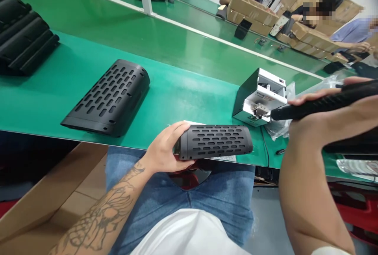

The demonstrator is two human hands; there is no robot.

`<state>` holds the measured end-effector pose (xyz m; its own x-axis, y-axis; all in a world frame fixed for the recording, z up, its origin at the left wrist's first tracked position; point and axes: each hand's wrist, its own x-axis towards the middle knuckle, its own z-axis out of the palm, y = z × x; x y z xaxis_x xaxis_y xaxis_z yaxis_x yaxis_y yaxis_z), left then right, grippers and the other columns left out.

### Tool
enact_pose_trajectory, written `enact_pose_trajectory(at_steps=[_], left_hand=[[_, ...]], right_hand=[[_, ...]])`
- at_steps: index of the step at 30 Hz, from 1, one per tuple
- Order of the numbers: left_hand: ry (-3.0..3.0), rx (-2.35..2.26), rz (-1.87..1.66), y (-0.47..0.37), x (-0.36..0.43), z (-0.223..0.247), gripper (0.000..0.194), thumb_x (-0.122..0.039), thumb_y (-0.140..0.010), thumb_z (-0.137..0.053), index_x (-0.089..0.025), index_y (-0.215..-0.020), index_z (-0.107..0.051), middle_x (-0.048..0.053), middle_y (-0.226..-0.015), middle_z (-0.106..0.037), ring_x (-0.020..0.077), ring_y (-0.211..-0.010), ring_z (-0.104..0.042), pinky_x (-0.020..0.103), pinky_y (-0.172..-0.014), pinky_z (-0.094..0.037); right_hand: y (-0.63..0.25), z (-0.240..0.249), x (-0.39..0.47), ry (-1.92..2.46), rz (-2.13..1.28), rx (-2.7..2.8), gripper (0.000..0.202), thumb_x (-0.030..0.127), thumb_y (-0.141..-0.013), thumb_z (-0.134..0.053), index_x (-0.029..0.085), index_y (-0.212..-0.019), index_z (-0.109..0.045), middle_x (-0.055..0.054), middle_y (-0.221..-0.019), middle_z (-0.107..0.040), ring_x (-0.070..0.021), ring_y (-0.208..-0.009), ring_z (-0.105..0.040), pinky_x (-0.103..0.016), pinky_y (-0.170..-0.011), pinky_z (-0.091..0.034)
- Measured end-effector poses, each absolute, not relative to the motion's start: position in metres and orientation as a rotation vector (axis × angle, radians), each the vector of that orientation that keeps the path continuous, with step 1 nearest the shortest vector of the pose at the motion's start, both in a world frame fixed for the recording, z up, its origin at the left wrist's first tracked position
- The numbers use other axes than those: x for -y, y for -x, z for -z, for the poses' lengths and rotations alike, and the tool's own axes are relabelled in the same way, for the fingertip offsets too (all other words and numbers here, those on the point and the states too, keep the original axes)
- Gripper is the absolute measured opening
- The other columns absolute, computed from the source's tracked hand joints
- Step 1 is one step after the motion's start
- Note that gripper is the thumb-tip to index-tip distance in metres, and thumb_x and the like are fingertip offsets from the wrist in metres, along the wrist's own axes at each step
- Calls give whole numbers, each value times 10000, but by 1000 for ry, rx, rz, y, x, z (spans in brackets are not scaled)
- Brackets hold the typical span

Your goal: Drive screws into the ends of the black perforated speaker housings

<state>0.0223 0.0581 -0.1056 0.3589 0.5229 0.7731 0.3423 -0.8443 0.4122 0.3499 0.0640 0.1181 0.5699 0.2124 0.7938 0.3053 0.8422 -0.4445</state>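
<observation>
My left hand (165,146) grips the left end of a black slotted housing (217,141) at the table's front edge, thumb on top and fingers beneath. In my right hand (310,123) is a black electric screwdriver (330,100), held nearly level. Its tip reaches the front of a small silver-and-black screw feeder (251,103), where I cannot make out whether a screw is on the bit. A second black slotted housing (110,93) lies on the green table to the left, apart from both hands.
Stacked black parts (25,36) stand at far left. Clear plastic bags (279,129) and a cable (265,146) lie beside the feeder. Under the table at left is an open cardboard box (56,180). Beyond a white rail (206,36), people work near cartons (254,12).
</observation>
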Motion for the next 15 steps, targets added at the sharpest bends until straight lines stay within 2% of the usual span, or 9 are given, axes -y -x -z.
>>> enact_pose_trajectory(at_steps=[2, 5, 10, 13, 15], left_hand=[[-2446, -784, -1487, -22, -59, 108, 1123, -415, -730, -907, -220, -1669, -322, 229, -1550, -569, 417, -1411, -612, 603, -1183, -534], [-2444, -793, -1472, -21, -59, 109, 1135, -430, -727, -910, -221, -1674, -319, 223, -1551, -574, 418, -1415, -612, 601, -1185, -536], [-2425, -810, -1456, -21, -58, 106, 1117, -425, -743, -902, -227, -1673, -317, 217, -1561, -567, 415, -1422, -608, 590, -1190, -534], [-2417, -811, -1444, -22, -58, 104, 1109, -428, -739, -902, -223, -1664, -326, 211, -1551, -573, 411, -1413, -614, 582, -1192, -533], [-2413, -811, -1442, -22, -58, 103, 1110, -430, -733, -905, -227, -1661, -328, 203, -1550, -574, 404, -1409, -616, 576, -1193, -533]], right_hand=[[-359, -112, -88, 616, 211, 949, 603, 475, -1101, -167, 148, -880, -624, 30, -508, -507, -190, -398, -608, -276, -371, -501], [-368, -97, -105, 676, 189, 1065, 542, 499, -1094, -177, 163, -945, -575, 42, -530, -522, -154, -403, -593, -258, -408, -520], [-369, -85, -101, 723, 96, 1186, 536, 689, -996, -426, 180, -924, -579, 34, -542, -527, -158, -410, -592, -278, -415, -517], [-367, -94, -85, 695, 62, 1161, 564, 707, -983, -465, 167, -956, -626, 12, -572, -572, -174, -446, -615, -302, -431, -531], [-369, -105, -66, 701, -88, 1221, 554, 758, -948, -517, 220, -961, -646, 34, -594, -586, -167, -511, -649, -301, -490, -565]])
